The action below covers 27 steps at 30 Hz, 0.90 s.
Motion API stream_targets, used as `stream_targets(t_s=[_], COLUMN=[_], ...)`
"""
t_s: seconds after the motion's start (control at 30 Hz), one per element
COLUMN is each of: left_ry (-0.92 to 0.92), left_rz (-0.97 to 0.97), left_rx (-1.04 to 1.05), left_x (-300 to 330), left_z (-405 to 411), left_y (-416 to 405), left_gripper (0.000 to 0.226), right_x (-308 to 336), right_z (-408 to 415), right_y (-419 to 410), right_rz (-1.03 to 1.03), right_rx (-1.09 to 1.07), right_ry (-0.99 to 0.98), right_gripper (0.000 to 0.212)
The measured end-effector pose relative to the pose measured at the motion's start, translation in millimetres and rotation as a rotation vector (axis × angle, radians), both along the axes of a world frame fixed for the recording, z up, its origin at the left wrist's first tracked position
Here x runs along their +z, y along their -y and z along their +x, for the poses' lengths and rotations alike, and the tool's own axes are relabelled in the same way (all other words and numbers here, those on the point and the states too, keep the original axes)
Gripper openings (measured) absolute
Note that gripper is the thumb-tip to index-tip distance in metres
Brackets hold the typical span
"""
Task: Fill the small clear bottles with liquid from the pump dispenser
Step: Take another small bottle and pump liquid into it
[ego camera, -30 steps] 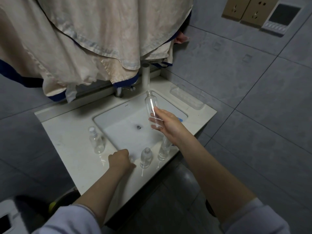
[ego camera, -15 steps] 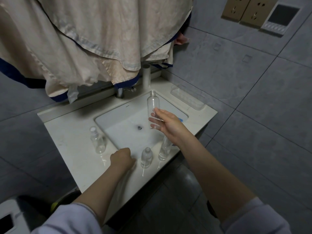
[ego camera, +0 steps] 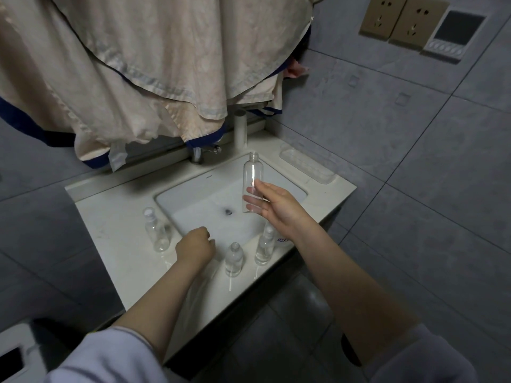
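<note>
Over sink [ego camera: 193, 200], right hand [ego camera: 279, 208] seemingly holds bottle [ego camera: 252, 178].

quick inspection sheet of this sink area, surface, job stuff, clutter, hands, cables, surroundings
surface: white vanity counter around an inset sink basin, drain open.
job's things: uncapped clear bottle held upright over the basin; capped bottle on the counter left of the basin; short open bottle and a taller bottle on the front edge. No pump dispenser clearly seen.
clutter: clear tray at the back right; white tube by the faucet.
grippers: right hand holds the uncapped bottle; left hand curled on the front edge, contents hidden.
cables: nothing seen.
surroundings: beige cloths hanging over the sink; wall sockets and a control panel on grey tile.
</note>
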State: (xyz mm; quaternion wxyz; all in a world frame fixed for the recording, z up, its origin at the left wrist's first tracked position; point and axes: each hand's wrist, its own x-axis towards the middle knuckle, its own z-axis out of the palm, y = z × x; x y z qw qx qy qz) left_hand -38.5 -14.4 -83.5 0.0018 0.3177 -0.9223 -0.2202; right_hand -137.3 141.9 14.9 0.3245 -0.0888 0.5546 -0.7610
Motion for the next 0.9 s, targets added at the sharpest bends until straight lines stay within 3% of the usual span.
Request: stream_targets(t_s=[0.17,0.33,0.47,0.73,0.9], left_ry=[-0.249,-0.642,-0.662,-0.607,-0.602], left_rz=[0.071,0.522,0.795,0.842,0.862], left_rx=[0.08,-0.085,-0.218,-0.271,-0.267], left_x=[37,89,118,127,120], left_z=[-19,-39,-48,-69,-77], left_y=[-15,-41,-56,-59,-45], left_gripper=[0.026,0.028,0.038,0.033,0.023], right_x=[-1,2,5,5,6], right_z=[-8,-21,-27,-31,-36], right_y=[-14,-34,-45,-50,-45], right_rz=[-0.025,0.024,0.154,0.211,0.216], right_rx=[-0.01,-0.047,-0.056,-0.026,0.027], right_ry=[-0.001,-0.085,-0.227,-0.252,-0.275], right_gripper=[0.018,0.019,0.026,0.052,0.054])
